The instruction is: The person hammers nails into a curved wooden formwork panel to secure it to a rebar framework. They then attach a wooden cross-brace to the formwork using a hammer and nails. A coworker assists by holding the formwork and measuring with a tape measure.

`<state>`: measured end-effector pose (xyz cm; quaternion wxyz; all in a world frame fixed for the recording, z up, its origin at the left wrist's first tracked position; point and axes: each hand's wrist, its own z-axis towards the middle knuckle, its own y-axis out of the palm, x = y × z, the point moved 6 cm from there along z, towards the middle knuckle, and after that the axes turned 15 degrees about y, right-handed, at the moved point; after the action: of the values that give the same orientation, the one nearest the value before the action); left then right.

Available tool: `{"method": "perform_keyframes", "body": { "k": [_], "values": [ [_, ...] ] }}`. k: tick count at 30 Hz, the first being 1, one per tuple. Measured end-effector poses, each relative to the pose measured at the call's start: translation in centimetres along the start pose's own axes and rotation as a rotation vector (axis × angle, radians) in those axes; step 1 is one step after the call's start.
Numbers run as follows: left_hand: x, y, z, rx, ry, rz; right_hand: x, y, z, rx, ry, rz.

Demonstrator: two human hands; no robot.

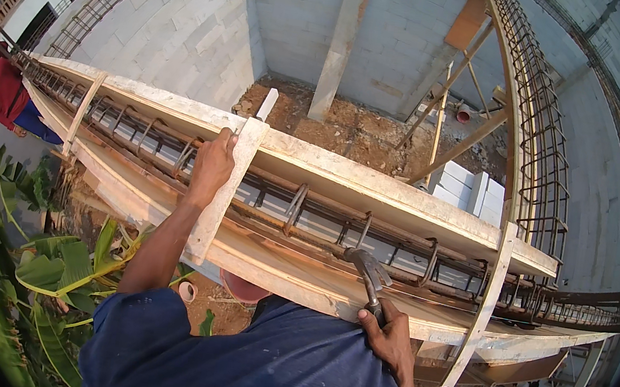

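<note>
My right hand [389, 339] grips a claw hammer [369, 268] by its dark handle. The metal head lies over the near side of the formwork trough, beside the steel bars. Farther left, my left hand [211, 169] is closed at the far end of a pale wooden strip [225, 196]. Its fingertips are pinched together against the wood, and whatever they hold is too small to make out. The strip lies across the trough, from the far board [374, 185] to the near board [291, 279]. Between the boards runs a rebar cage [292, 208] with bent stirrups.
Other cross strips [485, 303] [85, 113] span the trough at right and left. Another rebar cage [548, 139] meets it at the far right. Beyond lie a dirt floor, wooden props and white blocks [463, 189]. Banana leaves [65, 267] and a person in red [4, 92] are at left.
</note>
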<state>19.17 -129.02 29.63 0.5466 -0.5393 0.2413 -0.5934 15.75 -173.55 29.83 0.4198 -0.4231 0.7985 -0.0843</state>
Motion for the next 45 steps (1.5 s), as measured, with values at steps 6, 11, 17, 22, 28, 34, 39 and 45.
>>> {"method": "perform_keyframes", "body": {
  "k": [6,11,17,22,28,34,39,45],
  "values": [
    [0.4,-1.8,0.1,0.172,0.0,0.052,0.2,0.1,0.1,0.008,0.007,0.044],
    [0.6,-1.8,2.2,0.415,0.08,-0.525,-0.2,-0.2,0.2,-0.027,0.014,0.047],
    [-0.3,0.4,2.7,0.296,-0.072,-0.576,-5.2,-1.7,0.8,-0.056,-0.124,0.051],
    [0.1,0.4,2.3,0.321,0.008,-0.486,-13.8,-3.7,1.4,-0.036,-0.364,-0.056],
    [0.4,0.2,2.0,0.428,0.1,-0.366,-24.3,-2.6,2.8,-0.049,-0.599,0.057],
    [1.0,0.0,1.9,0.393,0.068,-0.315,-28.9,1.0,5.5,-0.003,-0.722,-0.168],
    [1.4,-0.4,2.1,0.303,0.032,-0.31,-30.7,4.5,7.7,-0.029,-0.628,-0.416],
    [1.4,-0.2,1.9,0.371,0.071,-0.371,-30.3,3.0,7.1,-0.021,-0.74,-0.163]
  ]
}}
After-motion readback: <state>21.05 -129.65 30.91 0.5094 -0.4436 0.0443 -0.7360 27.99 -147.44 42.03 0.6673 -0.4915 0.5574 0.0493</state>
